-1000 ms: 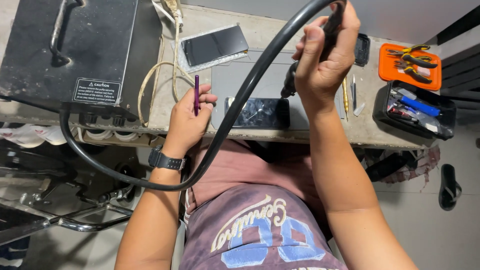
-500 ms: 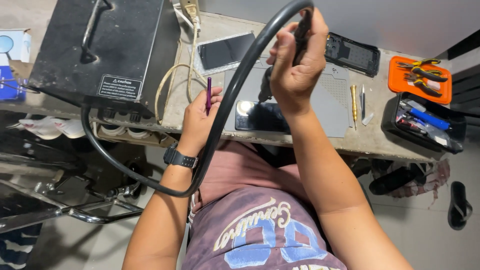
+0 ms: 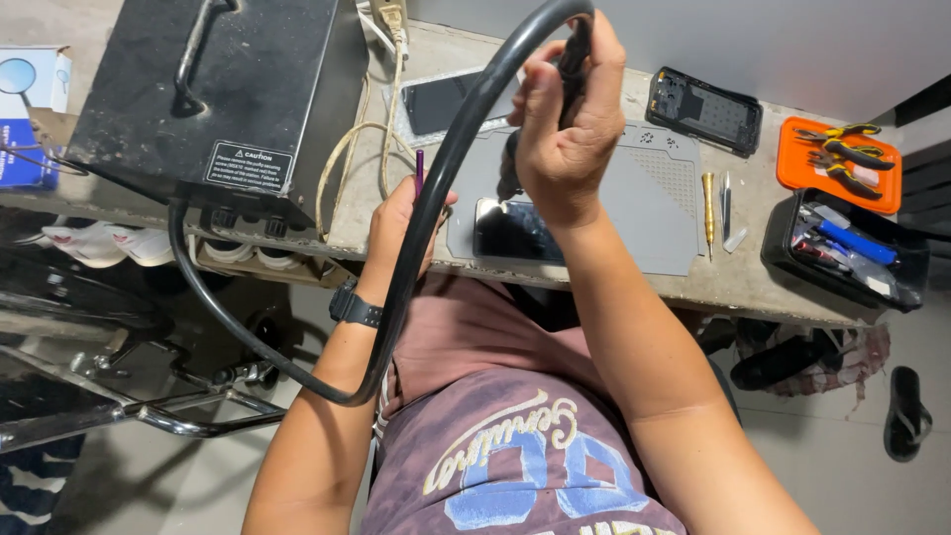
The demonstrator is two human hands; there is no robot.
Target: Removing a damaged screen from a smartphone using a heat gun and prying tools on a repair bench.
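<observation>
A white rectangular warning label [image 3: 248, 165] sits on the black box's near face, far left. A blue-and-white carton [image 3: 30, 114] stands at the left edge. Two dark phone screens lie on the desk [image 3: 634, 282]: one near [image 3: 515, 233], one farther [image 3: 441, 99].

Black hot-air handpiece [image 3: 573, 59], held upright, its thick black hose [image 3: 416, 248] looping toward 7 o'clock. Thin purple tool [image 3: 419, 170] stands vertical. Dark phone [image 3: 515, 231] lies flat on grey mat [image 3: 644, 198].

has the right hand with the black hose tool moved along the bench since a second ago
Yes. The right hand has shifted left relative to the grey mat: earlier it hung near the mat's right edge, and now it is over the mat's left part, above the phone.
</observation>
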